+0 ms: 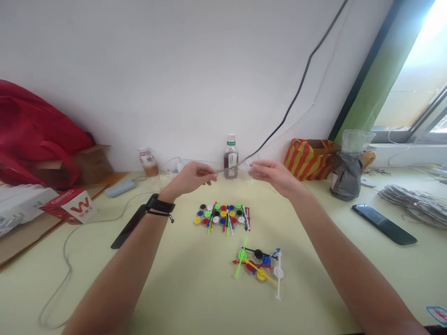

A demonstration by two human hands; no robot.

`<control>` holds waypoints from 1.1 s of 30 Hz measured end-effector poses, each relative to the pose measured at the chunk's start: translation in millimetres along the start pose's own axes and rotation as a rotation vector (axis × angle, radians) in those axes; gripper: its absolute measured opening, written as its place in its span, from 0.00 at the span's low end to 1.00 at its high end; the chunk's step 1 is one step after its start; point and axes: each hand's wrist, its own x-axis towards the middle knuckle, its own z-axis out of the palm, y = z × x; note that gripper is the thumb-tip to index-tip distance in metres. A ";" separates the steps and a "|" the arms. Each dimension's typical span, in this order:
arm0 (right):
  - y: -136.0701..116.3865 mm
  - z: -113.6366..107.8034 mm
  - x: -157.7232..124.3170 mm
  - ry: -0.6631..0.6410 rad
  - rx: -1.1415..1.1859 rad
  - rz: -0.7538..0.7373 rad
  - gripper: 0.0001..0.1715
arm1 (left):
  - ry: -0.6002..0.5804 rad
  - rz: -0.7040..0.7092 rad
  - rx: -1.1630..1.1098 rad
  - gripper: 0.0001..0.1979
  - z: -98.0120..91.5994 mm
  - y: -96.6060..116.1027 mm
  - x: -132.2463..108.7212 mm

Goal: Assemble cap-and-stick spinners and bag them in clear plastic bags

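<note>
My left hand and my right hand are raised above the pale yellow table, fingers pinched toward each other. Something thin and clear, like a small plastic bag, seems stretched between them; I cannot make it out for sure. Below the hands lies a neat cluster of coloured round discs and thin sticks. Nearer to me sits a small assembly of discs joined by sticks. A black band is on my left wrist.
A brown drink bottle and a smaller bottle stand by the wall. A black phone lies right, a dark flat strip left. A red-white box, a striped bag and a grey wrapped bundle surround them.
</note>
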 end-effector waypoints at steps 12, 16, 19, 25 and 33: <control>-7.2 -6.0 -14.6 -0.692 -0.003 0.087 0.40 | -0.019 0.040 -0.028 0.19 17.5 18.5 -1.0; -6.1 -0.6 -17.3 -0.754 0.081 0.103 0.44 | -0.029 0.057 -0.010 0.20 20.9 19.1 -0.6; -2.0 0.9 -16.7 -0.762 0.134 0.149 0.48 | -0.020 0.085 0.021 0.23 19.5 19.1 -0.3; 8.7 -4.8 -9.2 -0.682 0.194 0.172 0.45 | 0.257 0.290 0.245 0.25 24.6 29.5 -3.9; 15.8 19.7 -5.7 -0.551 0.477 0.308 0.59 | 0.143 0.634 0.723 0.59 78.6 43.0 -12.4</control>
